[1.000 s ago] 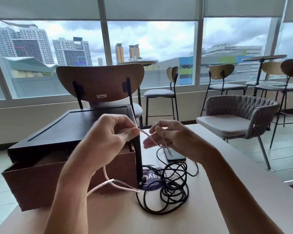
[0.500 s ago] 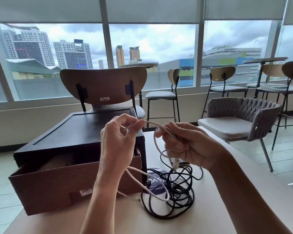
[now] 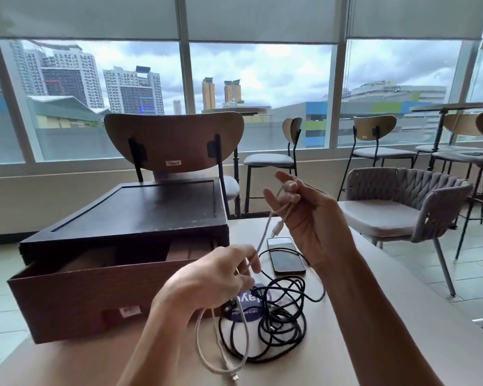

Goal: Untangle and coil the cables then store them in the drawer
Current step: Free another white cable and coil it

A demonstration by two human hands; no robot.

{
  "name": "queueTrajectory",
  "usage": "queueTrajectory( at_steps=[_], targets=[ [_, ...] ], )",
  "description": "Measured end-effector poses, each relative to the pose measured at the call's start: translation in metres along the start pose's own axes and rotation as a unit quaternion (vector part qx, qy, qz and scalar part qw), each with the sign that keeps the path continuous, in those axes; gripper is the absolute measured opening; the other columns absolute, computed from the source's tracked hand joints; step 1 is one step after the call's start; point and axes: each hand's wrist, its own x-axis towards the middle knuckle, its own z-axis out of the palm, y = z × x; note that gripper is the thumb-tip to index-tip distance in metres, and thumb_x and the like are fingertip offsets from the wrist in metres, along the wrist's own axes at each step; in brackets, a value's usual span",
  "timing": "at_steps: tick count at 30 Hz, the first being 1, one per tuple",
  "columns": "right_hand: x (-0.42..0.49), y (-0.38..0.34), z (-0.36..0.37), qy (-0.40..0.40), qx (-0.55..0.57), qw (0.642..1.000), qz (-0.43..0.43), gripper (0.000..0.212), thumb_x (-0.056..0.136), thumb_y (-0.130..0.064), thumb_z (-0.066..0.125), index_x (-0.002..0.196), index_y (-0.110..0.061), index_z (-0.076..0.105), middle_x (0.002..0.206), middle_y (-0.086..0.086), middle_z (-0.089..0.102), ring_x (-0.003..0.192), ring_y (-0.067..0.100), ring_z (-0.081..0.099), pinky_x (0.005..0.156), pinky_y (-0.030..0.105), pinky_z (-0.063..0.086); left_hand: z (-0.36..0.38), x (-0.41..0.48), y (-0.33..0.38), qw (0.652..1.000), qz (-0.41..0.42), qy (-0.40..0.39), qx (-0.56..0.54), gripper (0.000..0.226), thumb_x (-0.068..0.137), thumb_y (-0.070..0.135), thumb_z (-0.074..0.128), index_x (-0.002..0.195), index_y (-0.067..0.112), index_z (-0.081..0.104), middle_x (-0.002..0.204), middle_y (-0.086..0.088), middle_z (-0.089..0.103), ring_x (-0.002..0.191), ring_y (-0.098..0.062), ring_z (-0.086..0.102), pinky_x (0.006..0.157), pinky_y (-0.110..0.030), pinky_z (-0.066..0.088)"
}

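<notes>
A thin white cable [image 3: 266, 231] stretches between my two hands above the table. My right hand [image 3: 304, 215] is raised and holds a small loop of it between thumb and fingers, one plug dangling below. My left hand [image 3: 218, 277] is lower and pinches the same cable; its slack hangs down in a loop [image 3: 221, 355] to the table. A tangled black cable [image 3: 276, 321] lies in a heap on the table to the right of my left hand. The wooden drawer [image 3: 76, 291] of a dark box [image 3: 140, 210] stands pulled open at the left.
A phone [image 3: 286, 255] lies face up behind the black cable, and a round blue sticker [image 3: 247, 303] sits under the heap. A wooden chair [image 3: 173, 143] stands behind the box. A woven grey chair [image 3: 407, 201] and stools are at the right.
My hands have moved apart: the right hand rose with its loop of white cable, the left hand dropped toward the table, and the cable between them is pulled straighter.
</notes>
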Motion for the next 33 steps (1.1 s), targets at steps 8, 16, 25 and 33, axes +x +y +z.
queueTrajectory(
  at_steps=[8, 16, 25, 33],
  targets=[
    [-0.006, -0.017, -0.02, 0.155, -0.24, 0.954, -0.091, 0.025, 0.105, -0.006, 0.039, 0.118, 0.003, 0.058, 0.09, 0.014, 0.075, 0.07, 0.016, 0.066, 0.082, 0.03, 0.057, -0.023, -0.025, 0.017, 0.997, 0.046, -0.051, 0.043, 0.011, 0.093, 0.033, 0.069, 0.097, 0.043, 0.066, 0.106, 0.024, 0.061, 0.093, 0.002, 0.06, 0.081, -0.025, 0.05],
    [-0.013, 0.005, -0.005, -0.018, -0.569, 0.821, -0.044, 0.032, 0.108, -0.01, 0.031, 0.136, -0.005, 0.045, 0.081, 0.009, 0.076, 0.078, 0.025, 0.074, 0.079, 0.032, 0.056, -0.051, -0.038, -0.004, 0.929, 0.165, 0.06, -0.326, 0.027, 0.096, 0.036, 0.053, 0.086, 0.022, 0.075, 0.118, -0.005, 0.072, 0.122, -0.019, 0.062, 0.107, -0.047, 0.04],
    [-0.013, 0.004, 0.012, -0.046, -0.492, 0.868, 0.048, 0.03, 0.106, -0.005, 0.034, 0.125, -0.006, 0.057, 0.06, -0.011, 0.045, 0.055, 0.004, 0.046, 0.091, 0.043, 0.046, -0.055, -0.017, -0.04, 0.752, 0.124, 0.052, -0.646, 0.072, 0.098, 0.063, 0.026, 0.09, 0.013, 0.077, 0.082, -0.001, 0.067, 0.083, -0.016, 0.068, 0.075, -0.031, 0.055],
    [-0.022, -0.033, -0.015, 0.009, -0.414, 0.907, 0.082, 0.035, 0.105, -0.008, 0.033, 0.126, 0.001, 0.059, 0.059, -0.005, 0.033, 0.049, 0.007, 0.037, 0.082, 0.031, 0.045, -0.082, -0.033, -0.078, 0.677, 0.055, 0.24, -0.694, 0.014, 0.081, 0.026, 0.07, 0.075, 0.014, 0.069, 0.058, 0.007, 0.052, 0.054, -0.003, 0.055, 0.054, -0.015, 0.046]
  ],
)
